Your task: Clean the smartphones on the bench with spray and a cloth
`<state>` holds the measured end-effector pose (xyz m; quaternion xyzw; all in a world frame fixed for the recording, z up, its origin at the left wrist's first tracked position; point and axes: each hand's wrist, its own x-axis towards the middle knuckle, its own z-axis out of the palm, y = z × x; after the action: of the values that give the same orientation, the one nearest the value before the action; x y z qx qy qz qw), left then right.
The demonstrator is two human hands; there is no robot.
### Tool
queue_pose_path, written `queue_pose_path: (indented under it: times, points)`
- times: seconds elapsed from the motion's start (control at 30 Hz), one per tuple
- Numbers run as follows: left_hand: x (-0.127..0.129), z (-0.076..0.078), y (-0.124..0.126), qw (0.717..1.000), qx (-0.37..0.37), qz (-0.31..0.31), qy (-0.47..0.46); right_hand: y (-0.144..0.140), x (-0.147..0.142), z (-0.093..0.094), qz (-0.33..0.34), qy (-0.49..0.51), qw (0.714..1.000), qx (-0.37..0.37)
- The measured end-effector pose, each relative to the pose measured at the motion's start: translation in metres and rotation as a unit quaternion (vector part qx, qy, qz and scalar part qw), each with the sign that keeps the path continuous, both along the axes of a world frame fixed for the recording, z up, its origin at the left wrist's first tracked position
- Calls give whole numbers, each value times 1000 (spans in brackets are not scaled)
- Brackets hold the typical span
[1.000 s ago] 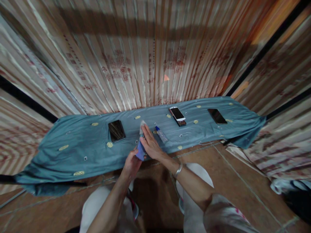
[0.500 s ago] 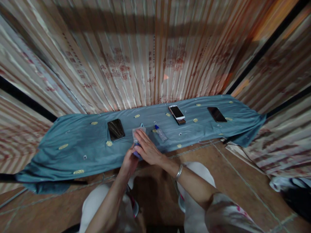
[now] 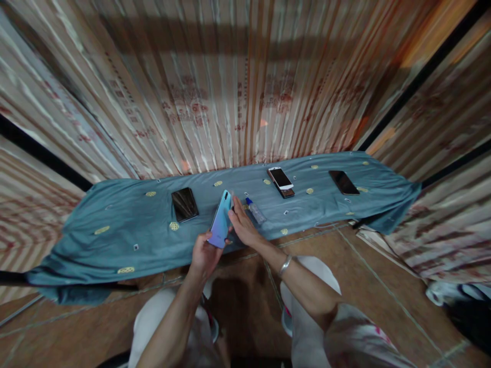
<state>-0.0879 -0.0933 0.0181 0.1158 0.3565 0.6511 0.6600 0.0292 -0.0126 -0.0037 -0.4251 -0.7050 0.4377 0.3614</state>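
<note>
Now tipped up off the blue cloth (image 3: pixel 115 230): pale phone (image 3: pixel 221 221), clamped low in left hand (image 3: pixel 205 254), long way pointing far; right hand (image 3: pixel 242 226) flat, touching its right side.

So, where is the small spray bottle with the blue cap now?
The spray bottle lies on the blue cloth, just right of the right hand, between the held phone and the stacked phones.
</note>
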Motion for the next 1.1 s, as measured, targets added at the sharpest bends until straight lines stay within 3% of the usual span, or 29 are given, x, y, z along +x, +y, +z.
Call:
queue_pose_path:
  times: [0.1,0.23,0.4,0.63,0.77,0.93,1.1]
  points:
    - [0,-2,3,998,-43,40,-13,-3,-3,0,4,-11,1000,-3]
    - [0,-5,9,998,-20,49,-18,-14,-9,2,41,-19,999,25]
    - [-7,-6,13,999,-3,37,27,-38,-14,3,107,-18,990,89]
    - [-10,-8,15,993,-34,91,62,-59,-14,6,176,-18,968,179]
    - [-4,-13,15,995,-33,69,65,-47,-9,10,136,-41,965,220]
    - [10,-15,13,997,42,-12,58,-21,3,18,69,-77,966,236]
    - [16,-10,8,998,28,-32,53,-1,9,17,4,-52,987,151]
